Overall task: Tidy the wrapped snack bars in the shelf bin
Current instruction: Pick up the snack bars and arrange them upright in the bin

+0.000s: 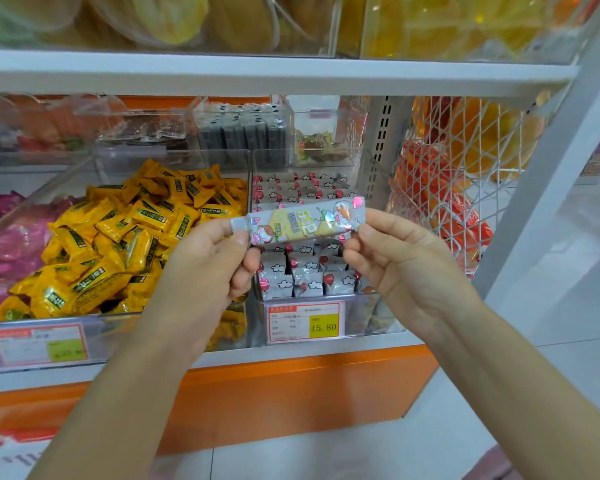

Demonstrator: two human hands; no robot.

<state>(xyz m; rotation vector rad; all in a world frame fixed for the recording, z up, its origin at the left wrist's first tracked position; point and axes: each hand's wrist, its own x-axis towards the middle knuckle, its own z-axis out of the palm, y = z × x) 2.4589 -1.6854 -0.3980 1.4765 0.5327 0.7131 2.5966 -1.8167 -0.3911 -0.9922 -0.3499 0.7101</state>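
1 silver snack bar (300,221) held level above bin (329,308) w/ upright bars (303,277).

the clear bin (368,317) is open at the top. over its front half a snack bar (302,221) lies crosswise, the left hand (205,258) and right hand (392,261) pinching its ends, blocking that way in. over its back rows, room stays open up to the white shelf board (278,76). a wire basket (440,188) closes its right side, heaped yellow sweets (118,237) its left.

One held snack bar (305,221), two hands (215,261) (395,268), two price tags (305,322) (40,342).
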